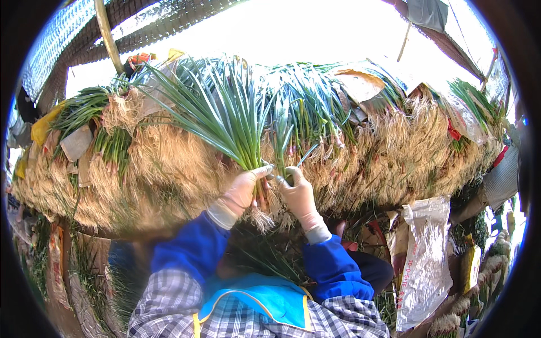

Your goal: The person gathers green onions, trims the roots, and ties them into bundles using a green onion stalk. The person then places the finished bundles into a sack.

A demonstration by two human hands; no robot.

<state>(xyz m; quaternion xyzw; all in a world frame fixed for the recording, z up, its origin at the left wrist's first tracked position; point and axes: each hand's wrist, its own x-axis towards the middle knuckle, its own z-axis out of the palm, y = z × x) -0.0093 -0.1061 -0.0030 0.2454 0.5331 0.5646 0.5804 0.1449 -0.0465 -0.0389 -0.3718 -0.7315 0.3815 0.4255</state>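
Note:
My left hand (241, 190), in a thin pale glove, is closed around the stems of a bunch of scallions (228, 122). Long green leaves fan up and to the left, while white bulbs and trailing roots (261, 219) hang below the fist. Close on the right, my right hand (298, 192), gloved too, grips a smaller green scallion stalk (281, 139) between thumb and fingers. The two hands nearly meet at the thumbs. Behind them lies a long heap of scallions (181, 160), tan roots towards me and leaves pointing away.
A white printed sack (424, 262) hangs at the lower right, with a yellow packet (471, 266) beyond it. Cardboard pieces (361, 84) lie on the heap. A wooden pole (107, 36) rises at the back left under shade netting (169, 25). Loose leaves (266, 257) lie below my hands.

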